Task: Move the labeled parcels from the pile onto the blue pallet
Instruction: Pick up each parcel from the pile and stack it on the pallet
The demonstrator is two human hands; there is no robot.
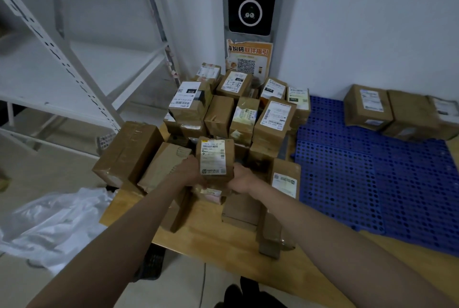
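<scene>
Left hand [189,171] and right hand [242,178] clamp the small labeled parcel [215,157] by its opposite sides — stiff cardboard, probably light (the tape looks slick).

fingers [190,158] mostly behind held parcel [214,156] | label print unreadable | blue pallet [372,183] cut off right

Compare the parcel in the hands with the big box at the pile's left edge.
The held parcel is small; the left box is clearly larger. The held parcel shows a white label facing the camera; the left box shows only brown tape on its visible faces. The held parcel is gripped between the left hand and right hand; the left box rests tilted, untouched. Both are brown taped cardboard.
</scene>
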